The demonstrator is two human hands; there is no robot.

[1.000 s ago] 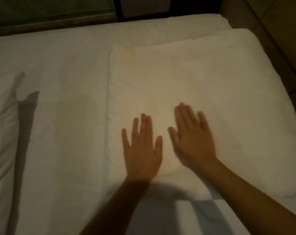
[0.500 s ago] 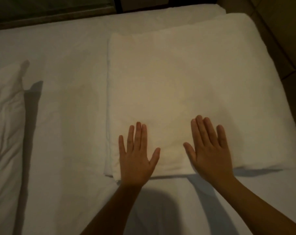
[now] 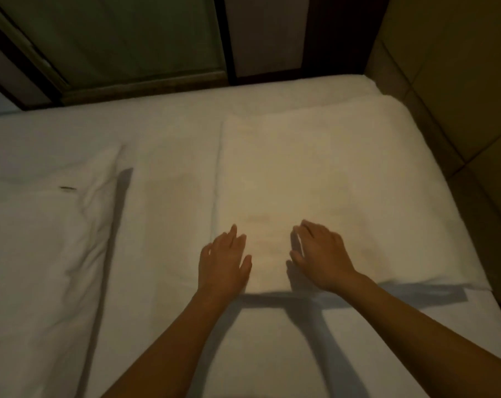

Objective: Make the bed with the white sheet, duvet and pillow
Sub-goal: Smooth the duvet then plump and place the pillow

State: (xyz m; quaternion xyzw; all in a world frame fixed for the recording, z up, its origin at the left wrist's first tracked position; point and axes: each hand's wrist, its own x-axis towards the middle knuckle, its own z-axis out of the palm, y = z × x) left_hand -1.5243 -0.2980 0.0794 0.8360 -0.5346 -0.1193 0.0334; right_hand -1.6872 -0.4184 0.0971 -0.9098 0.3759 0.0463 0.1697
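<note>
Over the pillow (image 3: 315,173), left hand (image 3: 223,261) and right hand (image 3: 322,254) spread loosely, blurred; contact unclear; duvet (image 3: 40,234) cut off left.

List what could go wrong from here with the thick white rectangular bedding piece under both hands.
1. The thick white rectangular bedding piece reaches the bed's edge beside the tan tiled wall. A sideways push from the left hand or right hand might slide it off.
2. The rumpled white bedding lies creased on the other side, and the dim light may hide wrinkles in the white sheet.
</note>
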